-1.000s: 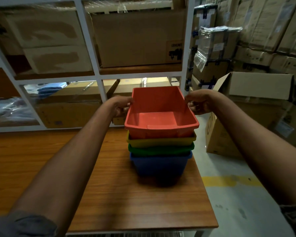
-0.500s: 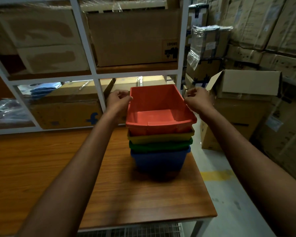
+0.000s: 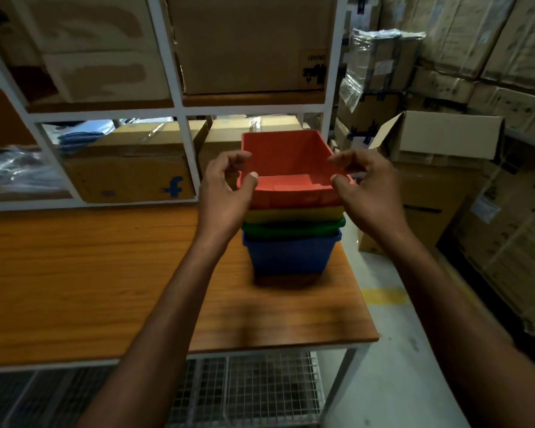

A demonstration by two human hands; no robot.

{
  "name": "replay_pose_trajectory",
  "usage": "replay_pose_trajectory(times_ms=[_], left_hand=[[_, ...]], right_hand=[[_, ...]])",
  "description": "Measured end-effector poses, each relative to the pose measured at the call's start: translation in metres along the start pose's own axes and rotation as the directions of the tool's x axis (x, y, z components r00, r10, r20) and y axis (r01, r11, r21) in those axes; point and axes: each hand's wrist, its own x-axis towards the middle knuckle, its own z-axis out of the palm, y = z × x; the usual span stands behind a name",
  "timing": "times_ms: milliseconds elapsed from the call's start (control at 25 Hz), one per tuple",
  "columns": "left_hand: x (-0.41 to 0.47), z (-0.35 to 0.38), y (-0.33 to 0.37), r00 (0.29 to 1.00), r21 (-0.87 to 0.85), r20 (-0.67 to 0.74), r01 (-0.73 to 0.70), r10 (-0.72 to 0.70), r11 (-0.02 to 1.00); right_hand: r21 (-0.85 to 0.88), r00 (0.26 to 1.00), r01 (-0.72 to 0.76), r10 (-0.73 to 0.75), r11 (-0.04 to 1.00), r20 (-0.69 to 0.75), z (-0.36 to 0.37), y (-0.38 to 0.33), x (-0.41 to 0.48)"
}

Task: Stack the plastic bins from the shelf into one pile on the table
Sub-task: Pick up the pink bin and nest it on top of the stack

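A pile of nested plastic bins stands near the right end of the wooden table (image 3: pixel 90 273). The red bin (image 3: pixel 288 159) is on top, with the yellow bin (image 3: pixel 294 214) under it, then the green bin (image 3: pixel 291 228), and the blue bin (image 3: pixel 288 257) at the bottom. My left hand (image 3: pixel 226 193) hovers at the red bin's near left corner, fingers apart and holding nothing. My right hand (image 3: pixel 368 189) hovers at the near right corner, also with fingers spread and empty. Both hands hide parts of the bins' near corners.
A white metal shelf (image 3: pixel 183 112) behind the table holds cardboard boxes (image 3: pixel 130 168). More boxes are stacked on the floor at the right, one open-topped box (image 3: pixel 439 140) close to the table's end. A wire rack (image 3: pixel 260 387) sits under the table.
Both hands have let go of the red bin's side rims and drawn back toward me to its near corners, fingers opened. The red bin now rests on the pile.
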Motion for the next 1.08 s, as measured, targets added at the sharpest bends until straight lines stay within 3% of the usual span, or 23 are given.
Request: replay_pose_trajectory(times_ms=[200, 440, 760, 880, 1080], left_hand=[[-0.094, -0.018, 0.006, 0.995, 0.097, -0.090, -0.037, 0.046, 0.995], [-0.222, -0.023, 0.004, 0.983, 0.132, -0.131, 0.148, -0.131, 0.980], [-0.368, -0.053, -0.017, 0.926, 0.158, -0.143, 0.371, -0.350, 0.915], [-0.421, -0.075, -0.019, 0.871, 0.123, -0.173, 0.482, -0.459, 0.868], [-0.495, -0.136, -0.027, 0.665, -0.169, -0.244, 0.687, -0.705, 0.707]], right_hand=[[0.074, 0.998, 0.029, -0.033, 0.997, 0.045, -0.021, -0.005, -0.072], [0.174, 0.966, -0.086, 0.040, 0.981, 0.254, -0.024, 0.016, -0.179], [0.188, 0.855, -0.284, 0.160, 0.940, 0.494, -0.010, 0.028, -0.319], [0.266, 0.780, -0.406, 0.180, 0.874, 0.600, -0.003, 0.008, -0.375], [0.312, 0.632, -0.542, 0.134, 0.780, 0.764, 0.021, -0.027, -0.455]])
